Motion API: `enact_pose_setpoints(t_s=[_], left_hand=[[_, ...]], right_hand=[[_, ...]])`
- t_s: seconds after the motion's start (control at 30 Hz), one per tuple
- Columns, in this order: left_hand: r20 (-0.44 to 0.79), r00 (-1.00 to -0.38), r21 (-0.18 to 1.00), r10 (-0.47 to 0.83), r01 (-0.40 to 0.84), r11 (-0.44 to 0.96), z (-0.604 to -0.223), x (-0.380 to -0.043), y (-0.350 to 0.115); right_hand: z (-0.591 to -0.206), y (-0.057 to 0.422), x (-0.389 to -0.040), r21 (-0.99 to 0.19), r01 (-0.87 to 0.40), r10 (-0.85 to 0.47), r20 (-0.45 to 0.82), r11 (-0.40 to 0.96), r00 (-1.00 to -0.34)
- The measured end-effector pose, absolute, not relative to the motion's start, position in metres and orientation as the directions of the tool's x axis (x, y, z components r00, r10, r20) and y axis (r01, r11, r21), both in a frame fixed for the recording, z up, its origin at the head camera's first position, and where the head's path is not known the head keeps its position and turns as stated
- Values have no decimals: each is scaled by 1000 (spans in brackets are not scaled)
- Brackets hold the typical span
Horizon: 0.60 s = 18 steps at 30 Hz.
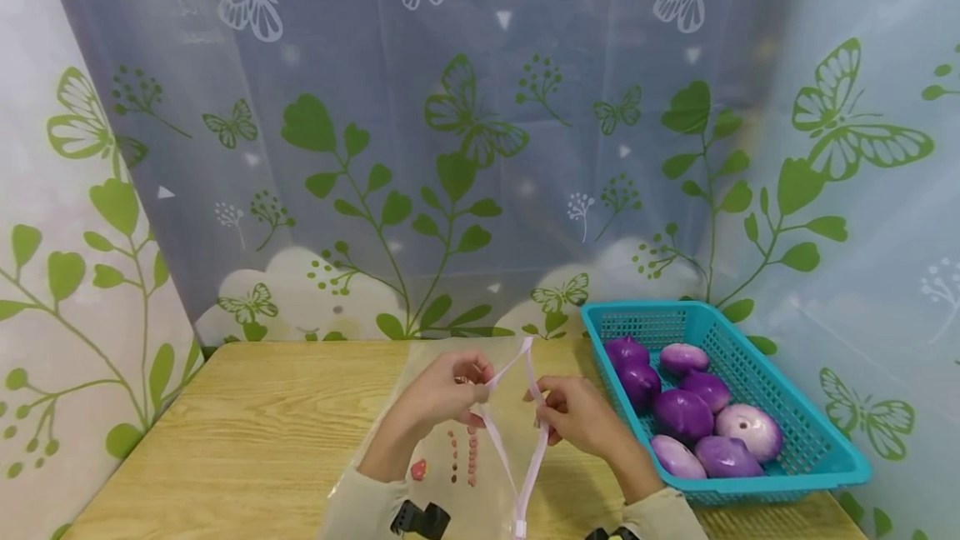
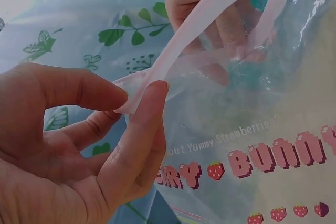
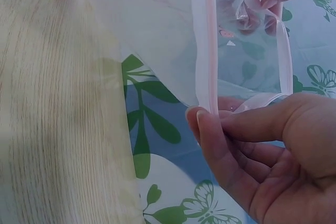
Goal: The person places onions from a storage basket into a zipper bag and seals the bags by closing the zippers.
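A clear plastic zip bag (image 1: 491, 494) with pink lettering and small strawberry prints lies over the table's middle, its pink-edged mouth spread apart in a diamond shape. My left hand (image 1: 444, 394) pinches the left side of the mouth between thumb and finger; in the left wrist view the pink zip strip (image 2: 181, 40) runs up from those fingertips. Opposite it, my right hand (image 1: 581, 417) pinches the other side, and the right wrist view shows the strip (image 3: 206, 45) rising from thumb and fingers. A pale slider (image 1: 520, 527) sits at the near end of the zip.
To the right stands a turquoise basket (image 1: 780, 486) with several purple onions (image 1: 684, 415) inside. Wood-grain tabletop (image 1: 247, 423) stretches to the left. A curtain (image 1: 360, 48) printed with butterflies and leaves hangs behind and at both sides.
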<state>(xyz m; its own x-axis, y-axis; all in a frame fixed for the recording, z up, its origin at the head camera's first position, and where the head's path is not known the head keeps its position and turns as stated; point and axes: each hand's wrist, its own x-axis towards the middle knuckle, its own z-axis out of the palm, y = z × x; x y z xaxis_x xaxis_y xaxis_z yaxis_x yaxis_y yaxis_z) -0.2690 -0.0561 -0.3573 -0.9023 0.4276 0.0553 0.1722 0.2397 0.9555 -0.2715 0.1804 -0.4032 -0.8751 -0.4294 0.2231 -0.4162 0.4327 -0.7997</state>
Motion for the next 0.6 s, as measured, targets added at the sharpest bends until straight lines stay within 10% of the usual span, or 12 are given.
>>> enact_pose_setpoints(t_s=[0.6], left_hand=[[38, -907, 982, 418, 110, 150, -364, -258, -71]], right_hand=[[-404, 175, -270, -808, -412, -458, 203, 420, -866]])
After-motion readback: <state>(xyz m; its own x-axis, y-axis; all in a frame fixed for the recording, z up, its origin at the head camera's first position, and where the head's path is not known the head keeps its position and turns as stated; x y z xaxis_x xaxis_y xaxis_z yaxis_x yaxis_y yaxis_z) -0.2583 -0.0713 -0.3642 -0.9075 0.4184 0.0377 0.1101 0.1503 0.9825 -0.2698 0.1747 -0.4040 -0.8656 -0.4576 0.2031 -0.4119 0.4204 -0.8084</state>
